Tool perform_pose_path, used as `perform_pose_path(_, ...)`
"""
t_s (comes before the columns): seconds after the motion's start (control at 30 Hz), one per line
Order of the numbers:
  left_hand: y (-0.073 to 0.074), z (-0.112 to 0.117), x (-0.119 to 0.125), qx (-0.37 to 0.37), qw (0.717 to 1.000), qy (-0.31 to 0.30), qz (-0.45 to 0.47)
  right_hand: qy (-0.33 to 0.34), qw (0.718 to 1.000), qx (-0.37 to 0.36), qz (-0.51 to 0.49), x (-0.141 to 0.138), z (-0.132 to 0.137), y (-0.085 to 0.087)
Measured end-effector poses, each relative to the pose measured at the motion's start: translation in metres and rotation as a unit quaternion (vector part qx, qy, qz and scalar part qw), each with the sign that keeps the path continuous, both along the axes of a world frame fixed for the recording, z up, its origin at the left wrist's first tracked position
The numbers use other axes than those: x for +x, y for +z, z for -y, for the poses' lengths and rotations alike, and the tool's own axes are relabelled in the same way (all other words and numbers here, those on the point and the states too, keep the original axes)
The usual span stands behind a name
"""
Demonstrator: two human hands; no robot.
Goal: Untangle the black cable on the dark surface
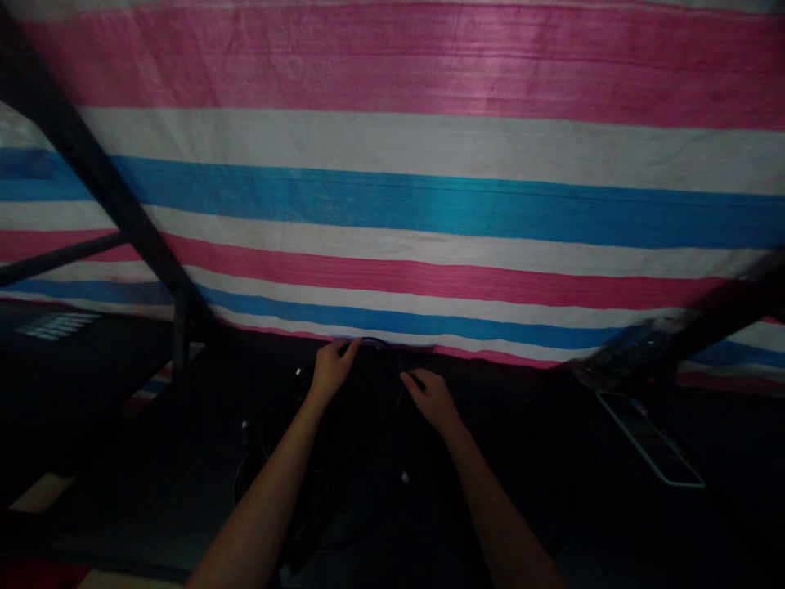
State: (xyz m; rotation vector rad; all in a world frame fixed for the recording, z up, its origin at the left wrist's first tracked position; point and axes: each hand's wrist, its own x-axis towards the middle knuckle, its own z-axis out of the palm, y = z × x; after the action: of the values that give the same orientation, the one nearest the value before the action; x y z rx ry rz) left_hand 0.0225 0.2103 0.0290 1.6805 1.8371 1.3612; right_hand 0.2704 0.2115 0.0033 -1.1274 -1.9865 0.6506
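Observation:
Both my arms reach forward over a very dark table surface (521,458). My left hand (331,368) is closed in a pinch on a thin black cable (375,342) that arcs along the far edge of the table. My right hand (429,397) is closed on the same cable a little lower and to the right. More loops of dark cable (257,458) with small pale connectors lie on the table under my left forearm. The dim light hides most detail of the cable.
A striped pink, white and blue tarpaulin (429,204) hangs right behind the table. Black metal frame bars (104,180) cross at the left. A phone or flat device (650,438) lies at the right, below a power strip (625,352).

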Motion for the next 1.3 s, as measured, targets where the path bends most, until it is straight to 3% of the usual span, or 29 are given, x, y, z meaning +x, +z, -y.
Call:
perform_pose_path(0.2,-0.003,0.001,-0.004,-0.008,0.999,-0.033,-0.014,-0.031,0.999,0.025,-0.031,0.005,-0.004,0.001)
perform_pose_path(0.53,-0.005,0.0,-0.009,-0.016,0.999,-0.026,-0.035,-0.106,0.992,0.034,-0.057,0.01,-0.007,0.002)
perform_pose_path(0.8,-0.003,0.001,-0.007,-0.012,0.999,-0.012,-0.044,-0.023,0.998,-0.035,-0.037,0.003,-0.004,-0.002)
perform_pose_path(1.03,0.001,0.001,-0.006,0.001,0.997,0.05,-0.05,0.049,0.994,-0.099,-0.012,-0.002,0.002,0.0)
perform_pose_path(1.3,0.007,0.005,-0.006,0.034,0.992,0.115,-0.038,0.06,0.989,-0.138,0.011,-0.004,0.007,0.0)
